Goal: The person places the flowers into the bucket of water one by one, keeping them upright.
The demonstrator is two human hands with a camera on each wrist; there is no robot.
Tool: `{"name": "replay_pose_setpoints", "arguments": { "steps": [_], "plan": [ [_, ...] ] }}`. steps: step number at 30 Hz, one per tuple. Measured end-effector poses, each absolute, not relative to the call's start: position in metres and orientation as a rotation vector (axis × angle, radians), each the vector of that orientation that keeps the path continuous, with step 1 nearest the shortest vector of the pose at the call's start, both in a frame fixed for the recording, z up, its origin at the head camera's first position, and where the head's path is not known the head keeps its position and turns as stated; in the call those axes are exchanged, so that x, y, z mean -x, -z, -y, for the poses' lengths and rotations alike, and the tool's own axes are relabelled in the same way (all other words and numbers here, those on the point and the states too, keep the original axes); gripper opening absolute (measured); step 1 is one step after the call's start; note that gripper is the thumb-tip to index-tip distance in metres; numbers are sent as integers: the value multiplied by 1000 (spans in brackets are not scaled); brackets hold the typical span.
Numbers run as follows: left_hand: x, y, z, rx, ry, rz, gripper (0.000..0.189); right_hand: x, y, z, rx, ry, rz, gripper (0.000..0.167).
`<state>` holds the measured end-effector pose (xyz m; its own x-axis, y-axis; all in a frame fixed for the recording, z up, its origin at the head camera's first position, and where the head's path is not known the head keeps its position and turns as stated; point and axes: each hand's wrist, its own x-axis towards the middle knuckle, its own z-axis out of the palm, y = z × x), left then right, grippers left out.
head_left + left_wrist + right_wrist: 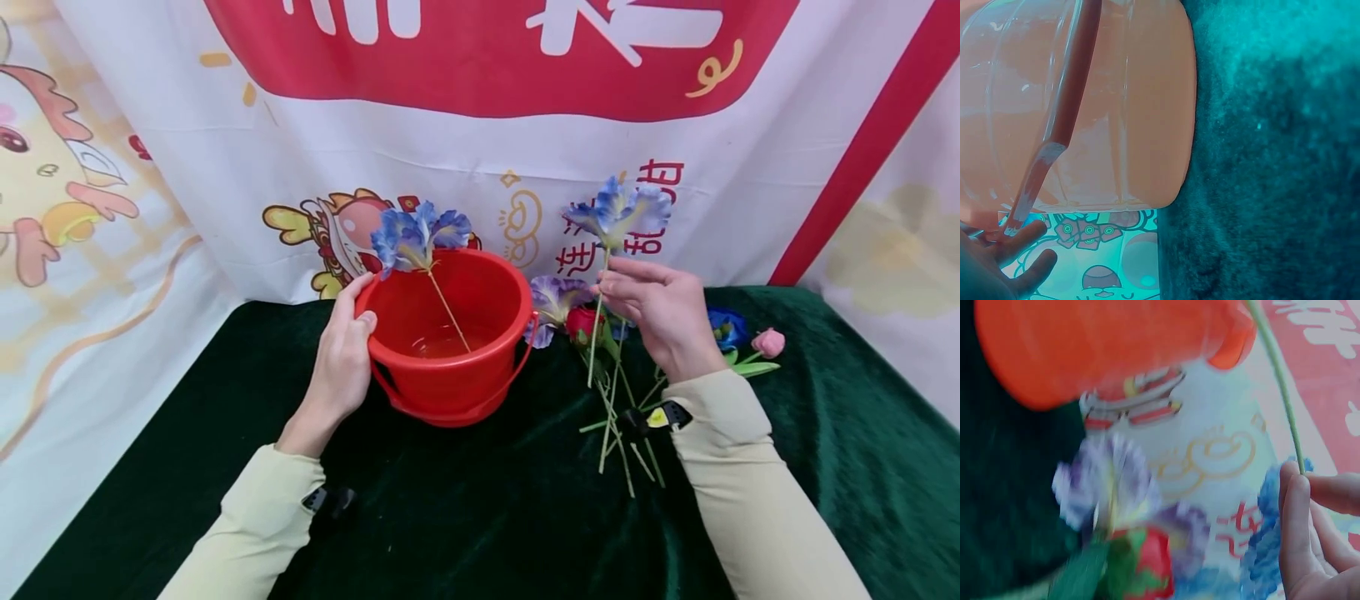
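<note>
A red plastic bucket (450, 400) stands upright on the dark green cloth. My left hand (341, 358) holds it at the left side of its rim; the left wrist view shows those fingers (1038, 272) beside the bucket's handle (1075, 81). Inside leans one blue artificial iris (420, 237), its bloom above the back left of the rim. To the right of the bucket, my right hand (660, 312) pinches the thin green stem (1282, 387) of another blue iris (618, 212) between thumb and fingers, bloom up and stem hanging down.
Below the right hand lie a purple iris (555, 304), a red rose (583, 323) and several crossed stems (617, 417). Farther right are a blue flower (727, 329) and a pink bud (768, 343). A printed white and red curtain (420, 137) hangs behind the cloth-covered table (480, 517).
</note>
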<state>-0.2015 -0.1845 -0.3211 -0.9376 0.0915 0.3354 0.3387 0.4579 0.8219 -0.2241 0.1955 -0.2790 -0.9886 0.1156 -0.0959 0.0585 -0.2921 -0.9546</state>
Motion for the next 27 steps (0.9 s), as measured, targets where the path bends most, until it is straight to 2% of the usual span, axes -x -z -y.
{"name": "replay_pose_setpoints", "arguments": {
  "steps": [6,16,27],
  "plan": [
    [201,321,185,365,1466,2463,60,230,258,-171,246,-2549,1764,57],
    [202,322,183,379,1480,2470,60,245,229,-122,182,-2482,1698,42],
    [203,323,184,386,1474,2469,60,252,231,-70,-30,-2107,2014,35]
  ]
}}
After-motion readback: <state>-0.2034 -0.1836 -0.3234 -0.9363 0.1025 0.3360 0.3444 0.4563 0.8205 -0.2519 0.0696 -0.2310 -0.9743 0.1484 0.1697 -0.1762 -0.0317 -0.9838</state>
